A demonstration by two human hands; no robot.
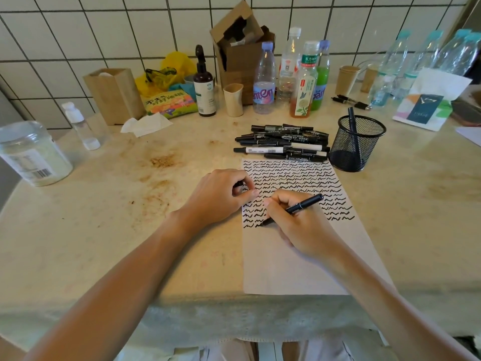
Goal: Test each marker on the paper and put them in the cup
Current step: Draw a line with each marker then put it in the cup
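One marker [299,206] in right hand's [302,225] grip.

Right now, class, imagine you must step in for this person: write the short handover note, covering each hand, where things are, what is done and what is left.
Right hand: grips a black marker, tip on the paper at the start of a new row of squiggles.
Left hand: rests at the paper's left edge, fingers pinching something small and dark, probably the cap.
Cup: mesh, right of the pile, one marker inside.
Pile of markers: lies above the paper.
Done: many rows of test squiggles, one marker stowed.
Left: finish this test, cap, drop in cup, then work through the pile.
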